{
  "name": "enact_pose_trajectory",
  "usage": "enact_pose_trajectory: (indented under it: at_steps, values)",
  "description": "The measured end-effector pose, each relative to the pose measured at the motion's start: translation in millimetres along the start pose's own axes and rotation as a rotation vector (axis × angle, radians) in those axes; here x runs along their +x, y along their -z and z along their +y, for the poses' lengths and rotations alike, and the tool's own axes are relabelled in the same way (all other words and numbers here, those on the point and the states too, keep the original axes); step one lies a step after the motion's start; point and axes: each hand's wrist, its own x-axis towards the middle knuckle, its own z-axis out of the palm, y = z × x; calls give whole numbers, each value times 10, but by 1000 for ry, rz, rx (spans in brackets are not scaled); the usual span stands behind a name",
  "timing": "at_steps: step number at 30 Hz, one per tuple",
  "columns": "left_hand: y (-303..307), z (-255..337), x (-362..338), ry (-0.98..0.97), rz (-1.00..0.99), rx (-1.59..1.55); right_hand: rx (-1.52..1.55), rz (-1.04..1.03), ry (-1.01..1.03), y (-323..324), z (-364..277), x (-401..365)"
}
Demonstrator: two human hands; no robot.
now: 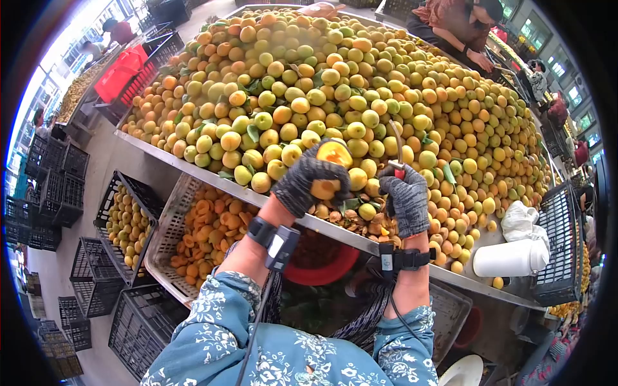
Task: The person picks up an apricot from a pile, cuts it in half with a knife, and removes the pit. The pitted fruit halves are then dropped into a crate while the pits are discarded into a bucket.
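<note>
A cut apricot, its orange flesh showing point(334, 153), is in my left hand point(312, 179), which wears a dark grey glove with the fingers curled round the fruit. My right hand point(407, 199), gloved alike, is closed on a small knife with a red handle point(399, 172); its thin curved blade points up and away. Both hands are over the near edge of a large heap of yellow-green apricots point(302, 103). Pits and scraps point(344, 215) lie just below and between the hands. A white crate point(168, 225) at the lower left holds opened apricot pieces point(209, 225).
A metal table edge point(322, 226) runs in front of me, with a red basin point(322, 265) beneath. White jug point(510, 258), white bag point(520, 222) and black crate point(559, 244) stand right. Black crates point(96, 276) fill the left floor. Another person point(450, 26) works across the heap.
</note>
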Motion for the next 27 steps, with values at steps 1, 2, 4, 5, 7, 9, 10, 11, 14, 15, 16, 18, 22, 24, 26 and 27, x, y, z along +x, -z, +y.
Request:
enact_pose_trajectory:
  at_steps: [1,2,4,5,7,9,10,11,14,15,16,18,22,24,26,27]
  values:
    - [60,36,5,-54,17,10,-180,6,22,77,27,48]
    - [113,138,-28,34,26,-132,-180,6,22,143,15,50]
    - [211,342,-107,101,72,-175,-394,46,-84,250,-14,42]
    - [232,422,-183,41,130,-154,-394,45,-84,294,-5,60]
    - [332,580,-362,64,274,-238,49,329,96,383,52,134]
    - [607,645,-599,25,223,-45,114,441,163,614,142,266]
    - [714,666,-737,40,289,-3,170,508,127,618,41,228]
    - [824,683,-891,55,355,38,173,506,129,640,22,216]
    - [1301,732,-1358,233,490,127,281,523,84,735,36,238]
    - [1426,748,-1478,302,570,217,282,522,84,723,22,241]
    - [1702,589,-1594,238,652,502,277,537,82,691,6,233]
    - [1790,603,-1650,148,727,592,250,584,79,601,-17,253]
    - [1279,908,-1324,26,771,436,135,602,108,625,121,390]
    - [929,899,-969,45,684,367,152,634,109,686,151,420]
    - [532,796,-600,61,528,384,148,676,132,767,192,422]
    - [311,736,-420,80,442,373,142,685,130,804,195,413]
